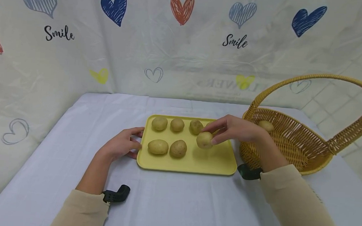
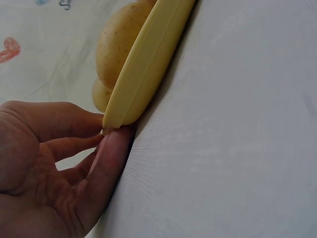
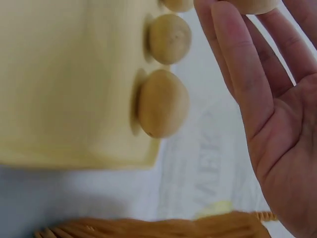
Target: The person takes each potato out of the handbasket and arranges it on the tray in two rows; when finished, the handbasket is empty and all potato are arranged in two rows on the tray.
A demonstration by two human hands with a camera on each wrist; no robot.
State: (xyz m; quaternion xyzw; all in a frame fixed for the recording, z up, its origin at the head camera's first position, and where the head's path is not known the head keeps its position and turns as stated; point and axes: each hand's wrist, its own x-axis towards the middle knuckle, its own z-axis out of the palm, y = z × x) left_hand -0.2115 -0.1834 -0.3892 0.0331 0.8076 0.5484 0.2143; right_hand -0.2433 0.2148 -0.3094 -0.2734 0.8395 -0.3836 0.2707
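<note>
My right hand [image 1: 234,129] pinches a potato [image 1: 204,140] between thumb and fingertips, above the right half of a yellow tray [image 1: 209,165]. In the right wrist view only the lower edge of this held potato [image 3: 255,6] shows. Several potatoes lie on the tray in two rows, among them a back-row potato [image 1: 159,123] and a front-row potato [image 1: 158,147]. The right wrist view shows another potato [image 3: 163,103] near the tray's corner, mostly hidden behind my hand in the head view. My left hand [image 1: 121,144] grips the tray's left rim, thumb and fingers at the edge.
A wicker basket [image 1: 291,144] with a tall arched handle stands right of the tray, below and beside my right forearm. One potato [image 1: 265,125] lies inside it. White cloth [image 1: 175,202] covers the table, and a sheet printed with hearts [image 1: 181,10] hangs behind.
</note>
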